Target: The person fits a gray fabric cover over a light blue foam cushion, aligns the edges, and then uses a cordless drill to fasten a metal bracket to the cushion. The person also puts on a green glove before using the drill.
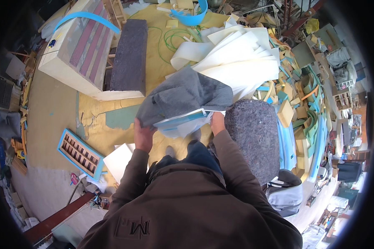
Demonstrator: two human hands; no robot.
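Note:
I stand over a workshop floor and hold up a grey fabric cushion cover with a white and pale blue foam pad partly inside it. My left hand grips the cover's lower left edge. My right hand holds the cover's open edge on the right, beside the pad's corner. The pad sticks out below the cover between both hands.
A dark grey felt-covered block stands right of me. White foam sheets pile up ahead, with coloured foam scraps to the right. A wooden sofa frame with a grey felt slab lies at left. A blue slatted frame lies on the floor.

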